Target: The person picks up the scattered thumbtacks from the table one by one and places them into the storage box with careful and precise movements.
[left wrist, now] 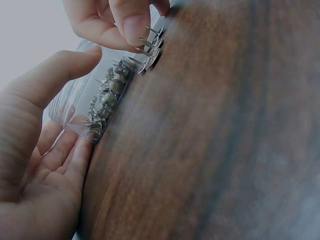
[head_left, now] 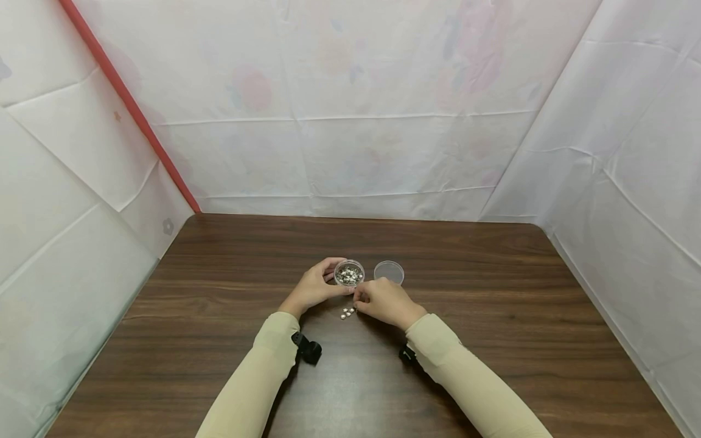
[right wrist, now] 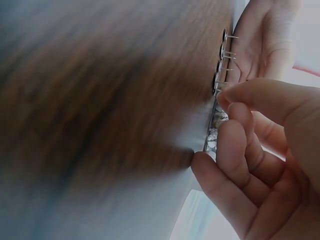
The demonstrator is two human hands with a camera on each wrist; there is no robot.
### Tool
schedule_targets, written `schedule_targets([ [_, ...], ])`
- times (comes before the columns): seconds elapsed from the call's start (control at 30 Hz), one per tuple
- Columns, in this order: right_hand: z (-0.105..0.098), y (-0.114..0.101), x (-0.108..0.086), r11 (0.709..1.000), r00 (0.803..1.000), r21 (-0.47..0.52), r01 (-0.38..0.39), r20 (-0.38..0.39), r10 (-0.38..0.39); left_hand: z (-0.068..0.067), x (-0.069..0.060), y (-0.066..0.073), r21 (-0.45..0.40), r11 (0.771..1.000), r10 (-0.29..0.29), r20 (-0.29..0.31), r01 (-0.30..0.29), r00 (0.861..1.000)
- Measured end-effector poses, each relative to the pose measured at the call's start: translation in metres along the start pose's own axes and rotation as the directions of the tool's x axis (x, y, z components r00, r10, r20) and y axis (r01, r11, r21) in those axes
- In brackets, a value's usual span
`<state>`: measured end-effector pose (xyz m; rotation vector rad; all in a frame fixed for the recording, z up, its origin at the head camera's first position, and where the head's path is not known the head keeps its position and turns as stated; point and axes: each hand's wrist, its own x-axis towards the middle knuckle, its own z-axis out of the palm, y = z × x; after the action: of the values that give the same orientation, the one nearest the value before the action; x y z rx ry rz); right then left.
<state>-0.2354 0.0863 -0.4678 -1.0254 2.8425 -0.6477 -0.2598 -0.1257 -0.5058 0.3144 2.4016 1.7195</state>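
My left hand (head_left: 314, 288) curls round a clear round container (head_left: 349, 261), thumb on the near side and fingers on the far side. Silver thumbtacks (head_left: 349, 277) fill its bottom; in the left wrist view they show through the clear wall. Just in front of the container, several loose thumbtacks (head_left: 347, 314) stand on their heads, points up, close together. My right hand (head_left: 387, 301) is beside them, thumb and forefinger pinching a thumbtack (right wrist: 219, 92) low at the end of the group. The fingertips hide most of that tack.
A clear round lid (head_left: 389, 271) lies on the brown wooden table (head_left: 219, 267), behind my right hand and right of the container. White cloth (head_left: 350, 152) hangs along the table's back and both sides. A red strip (head_left: 131, 103) runs down the back left corner.
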Motion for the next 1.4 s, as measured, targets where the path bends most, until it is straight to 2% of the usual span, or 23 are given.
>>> schedule_targets([
  [0.27, -0.001, 0.001, 0.000, 1.000, 1.000, -0.006, 0.009, -0.004, -0.009, 0.000, 0.001, -0.001, 0.001, 1.000, 0.004, 0.000, -0.004, 1.000],
  [0.47, -0.003, 0.004, -0.001, 0.998, 1.000, 0.055, -0.004, 0.013, 0.003, 0.000, 0.001, -0.001, 0.002, 1.000, -0.002, 0.003, 0.002, 1.000],
  [0.77, -0.009, 0.007, -0.003, 0.994, 0.999, 0.112, 0.020, -0.034, -0.017, 0.001, 0.001, 0.000, -0.021, 1.000, 0.003, -0.006, -0.003, 1.000],
  [0.97, -0.014, 0.008, -0.003, 0.990, 1.000, 0.142, -0.007, -0.027, 0.011, 0.001, 0.001, -0.001, -0.035, 0.999, -0.004, 0.003, 0.004, 1.000],
  [1.13, -0.016, 0.008, -0.001, 0.991, 0.999, 0.133, -0.024, -0.032, 0.029, 0.001, 0.000, -0.001, -0.030, 1.000, -0.009, 0.003, 0.009, 1.000],
  [1.4, -0.018, 0.008, 0.005, 0.995, 0.995, 0.095, -0.022, -0.090, 0.031, 0.001, 0.000, -0.002, -0.038, 0.999, -0.009, 0.008, 0.009, 1.000],
])
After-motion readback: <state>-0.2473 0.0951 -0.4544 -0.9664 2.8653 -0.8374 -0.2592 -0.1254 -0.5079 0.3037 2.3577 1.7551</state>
